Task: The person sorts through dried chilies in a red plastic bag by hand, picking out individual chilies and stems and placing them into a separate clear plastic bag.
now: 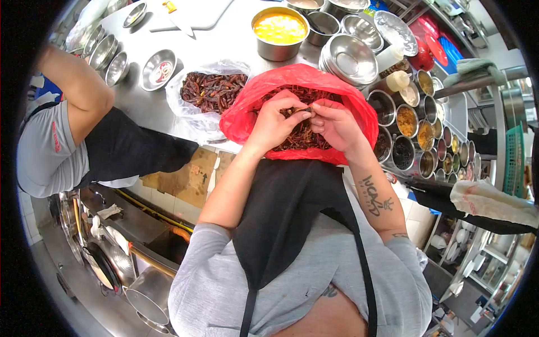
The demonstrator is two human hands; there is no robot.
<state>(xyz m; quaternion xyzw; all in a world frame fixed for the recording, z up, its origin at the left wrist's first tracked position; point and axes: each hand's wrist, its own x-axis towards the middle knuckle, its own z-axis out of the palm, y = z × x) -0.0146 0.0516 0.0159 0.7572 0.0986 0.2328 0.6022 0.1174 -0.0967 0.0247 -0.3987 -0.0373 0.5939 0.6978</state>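
Over the open red plastic bag, my left hand and my right hand meet at the fingertips. Both pinch a small brownish piece, which looks like a dried chili. Inside the red bag lie many thin dried red chilies, partly hidden by my hands. Just left of it, a clear plastic bag holds larger dark red dried chilies.
Behind the bags stands a pot of yellow liquid. Stacked metal bowls and several ingredient tins are at the right. A co-worker stands at the left, near a small bowl. A knife lies farther back.
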